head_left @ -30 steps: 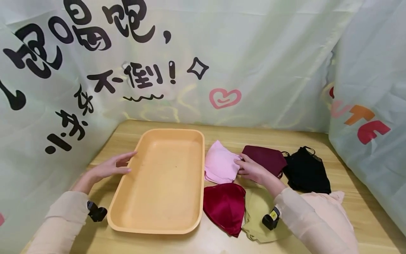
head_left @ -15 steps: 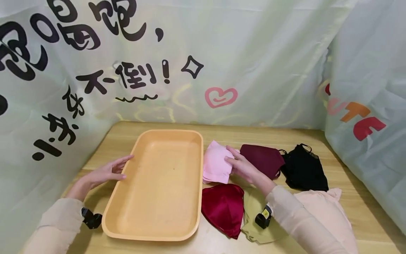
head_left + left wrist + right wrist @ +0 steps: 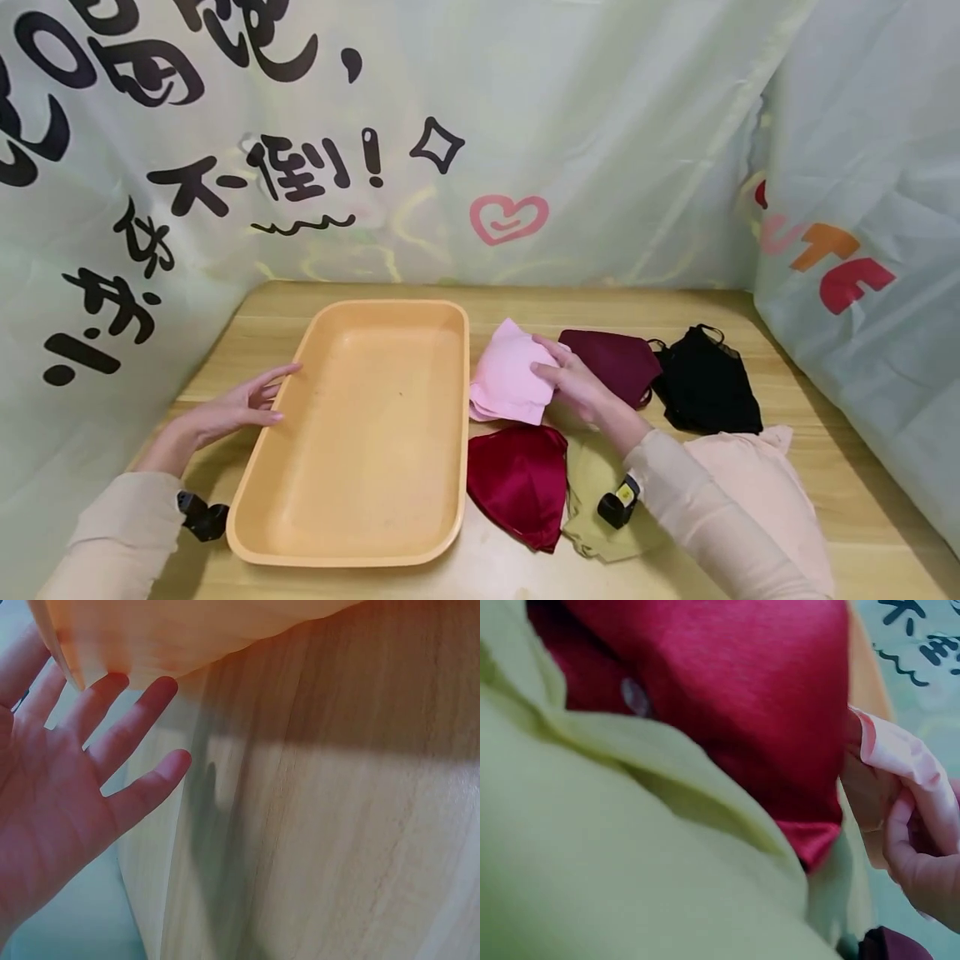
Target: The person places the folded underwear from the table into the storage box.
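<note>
A pink bra (image 3: 510, 375), folded with its cups together, is at the right side of an orange plastic tray (image 3: 367, 450). My right hand (image 3: 581, 387) grips its right edge; in the right wrist view, thumb and fingers are curled on the pink fabric (image 3: 911, 754). Nothing lies inside the tray. At the tray's left side, my left hand (image 3: 232, 410) has its fingers spread, fingertips right at the rim. The left wrist view shows those fingers (image 3: 124, 735) mostly straight against the tray's outer wall.
Right of the tray lie a dark red satin bra (image 3: 521, 483), an olive one (image 3: 585, 521), a burgundy one (image 3: 611, 362), a black one (image 3: 708, 387) and a pale pink one (image 3: 765, 500). A printed cloth (image 3: 600, 150) hangs behind and beside the wooden table (image 3: 525, 579).
My right hand has gone from the pink bra's right edge further onto it and now grips it; the bra is slightly shifted. The left hand stays by the rim. The head view has turned rightward.
</note>
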The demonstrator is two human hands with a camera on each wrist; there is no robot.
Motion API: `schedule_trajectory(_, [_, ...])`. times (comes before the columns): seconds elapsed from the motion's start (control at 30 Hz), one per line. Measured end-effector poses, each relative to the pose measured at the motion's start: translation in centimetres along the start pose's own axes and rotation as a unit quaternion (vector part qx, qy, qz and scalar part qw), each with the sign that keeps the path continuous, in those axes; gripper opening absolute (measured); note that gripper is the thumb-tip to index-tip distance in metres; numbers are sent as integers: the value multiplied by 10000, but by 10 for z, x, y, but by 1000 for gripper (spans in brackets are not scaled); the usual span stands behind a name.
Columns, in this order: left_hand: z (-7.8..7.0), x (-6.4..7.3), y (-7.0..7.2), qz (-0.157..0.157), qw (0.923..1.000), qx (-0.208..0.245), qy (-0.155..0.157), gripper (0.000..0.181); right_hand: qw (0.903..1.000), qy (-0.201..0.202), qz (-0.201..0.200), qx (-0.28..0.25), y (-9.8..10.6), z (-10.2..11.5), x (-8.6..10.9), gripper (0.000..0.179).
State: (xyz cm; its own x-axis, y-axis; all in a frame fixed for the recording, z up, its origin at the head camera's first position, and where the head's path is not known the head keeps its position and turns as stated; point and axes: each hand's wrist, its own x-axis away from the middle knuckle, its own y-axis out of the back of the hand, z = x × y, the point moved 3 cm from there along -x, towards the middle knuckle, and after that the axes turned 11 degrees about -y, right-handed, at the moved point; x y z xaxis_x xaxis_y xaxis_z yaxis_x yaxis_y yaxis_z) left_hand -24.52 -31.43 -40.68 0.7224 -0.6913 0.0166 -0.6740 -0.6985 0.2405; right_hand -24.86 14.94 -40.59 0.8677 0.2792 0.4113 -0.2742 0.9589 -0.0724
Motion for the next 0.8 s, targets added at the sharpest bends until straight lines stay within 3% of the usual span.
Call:
schedule_trajectory(0.2, [0,2,2,70,9999,68,65,75,9983,84,35,-581,11,13,12,60])
schedule_trajectory(0.37, [-3,-1,2,64,9999,50,79,74,9944,444,26,-957,17,29,22,59])
schedule_trajectory(0.53, [-2,-1,2,-43,9997,30,242,77,9893,674,31,-1295,13,43,28,58])
schedule_trajectory(0.8, [-2,-2,2,37,9996,208,189,75,9855,818,59,-1487,1,54,26,58])
